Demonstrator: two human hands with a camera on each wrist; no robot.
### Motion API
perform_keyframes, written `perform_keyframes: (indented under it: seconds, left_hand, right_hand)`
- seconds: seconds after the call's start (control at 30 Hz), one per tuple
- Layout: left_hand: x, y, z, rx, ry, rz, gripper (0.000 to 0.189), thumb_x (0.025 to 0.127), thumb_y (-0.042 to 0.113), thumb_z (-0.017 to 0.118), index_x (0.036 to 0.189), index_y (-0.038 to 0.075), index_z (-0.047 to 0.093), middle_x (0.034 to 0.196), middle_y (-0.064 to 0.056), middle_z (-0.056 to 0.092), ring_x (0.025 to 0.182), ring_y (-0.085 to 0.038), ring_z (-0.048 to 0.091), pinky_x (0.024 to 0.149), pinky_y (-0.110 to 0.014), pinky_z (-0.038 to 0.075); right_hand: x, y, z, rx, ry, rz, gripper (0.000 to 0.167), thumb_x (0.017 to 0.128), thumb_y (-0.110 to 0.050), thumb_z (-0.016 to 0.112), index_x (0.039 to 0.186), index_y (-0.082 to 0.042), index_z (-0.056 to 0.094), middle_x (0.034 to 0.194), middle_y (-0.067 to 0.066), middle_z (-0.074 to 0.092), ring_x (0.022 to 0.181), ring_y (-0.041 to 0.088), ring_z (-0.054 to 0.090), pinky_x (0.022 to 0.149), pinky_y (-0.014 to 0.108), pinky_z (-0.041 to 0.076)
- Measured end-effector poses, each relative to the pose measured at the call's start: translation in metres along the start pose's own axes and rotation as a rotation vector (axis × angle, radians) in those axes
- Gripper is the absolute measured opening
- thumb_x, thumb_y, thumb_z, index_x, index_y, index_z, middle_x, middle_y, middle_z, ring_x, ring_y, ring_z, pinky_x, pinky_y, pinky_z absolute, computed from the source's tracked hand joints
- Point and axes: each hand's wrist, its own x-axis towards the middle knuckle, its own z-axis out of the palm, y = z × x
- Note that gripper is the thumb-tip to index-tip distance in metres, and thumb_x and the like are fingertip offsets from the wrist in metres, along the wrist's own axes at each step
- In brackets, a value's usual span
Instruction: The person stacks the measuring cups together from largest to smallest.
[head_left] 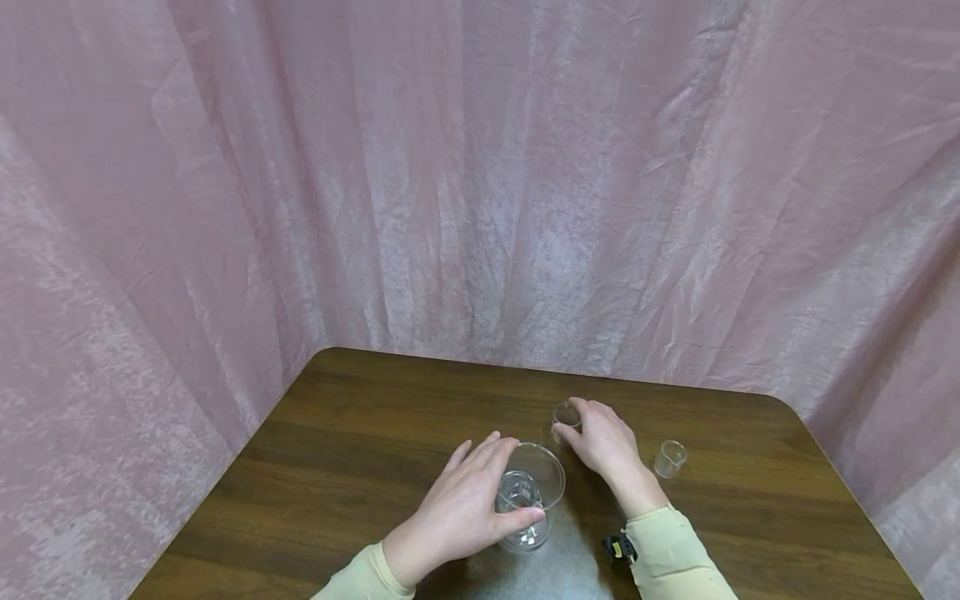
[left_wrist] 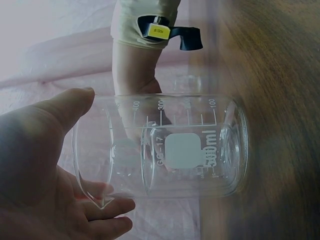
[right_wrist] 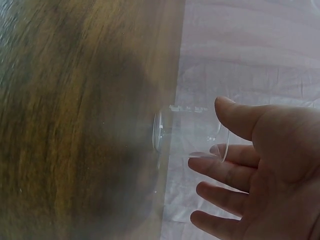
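In the head view a large glass beaker (head_left: 553, 477) stands on the wooden table, marked 500 ml in the left wrist view. A smaller glass beaker (head_left: 519, 490) sits inside it. My left hand (head_left: 468, 500) spans the large beaker's rim, thumb on the near side and fingers on the far side. Farther back, my right hand (head_left: 603, 437) holds a small beaker (head_left: 564, 414) near its rim between thumb and fingers. From the right wrist, this small beaker (right_wrist: 187, 131) shows upright, its base close to the tabletop, the other fingers extended beside it.
Another tiny glass beaker (head_left: 671, 459) stands on the table (head_left: 780, 517) to the right of my right forearm. A black strap device with a yellow label (head_left: 619, 548) is on the right sleeve. Pink curtains (head_left: 480, 183) hang behind the table's far edge.
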Motion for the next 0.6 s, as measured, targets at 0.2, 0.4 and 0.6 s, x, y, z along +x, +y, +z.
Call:
perform_keyframes:
  seconds: [0.2,0.4,0.6]
  left_hand:
    - [0.0,0.001,0.0,0.006,-0.001,-0.002,0.091,0.096,0.073,0.072,0.159,0.01,0.052,0.159,-0.006,0.059,0.158,-0.029,0.044,0.127,-0.062,0.034]
    - [0.0,0.001,0.0,0.009,-0.006,-0.007,0.091,0.096,0.073,0.072,0.159,0.01,0.052,0.159,-0.005,0.059,0.158,-0.029,0.044,0.127,-0.062,0.034]
    - [0.0,0.001,0.0,0.004,0.002,0.0,0.09,0.096,0.073,0.072,0.158,0.01,0.053,0.158,-0.005,0.059,0.158,-0.03,0.045,0.127,-0.062,0.035]
  right_hand:
    - [-0.002,0.002,0.002,0.011,0.027,0.0,0.054,0.1,-0.037,0.082,0.14,-0.002,0.069,0.136,0.024,0.072,0.133,0.047,0.063,0.103,0.066,0.054]
    - [-0.007,0.002,0.002,0.013,0.021,0.001,0.054,0.1,-0.037,0.083,0.138,-0.002,0.07,0.139,0.024,0.07,0.137,0.047,0.06,0.105,0.067,0.053]
    - [-0.011,-0.001,-0.001,0.03,-0.003,0.001,0.054,0.1,-0.035,0.083,0.138,0.001,0.07,0.141,0.026,0.069,0.139,0.049,0.058,0.106,0.068,0.052]
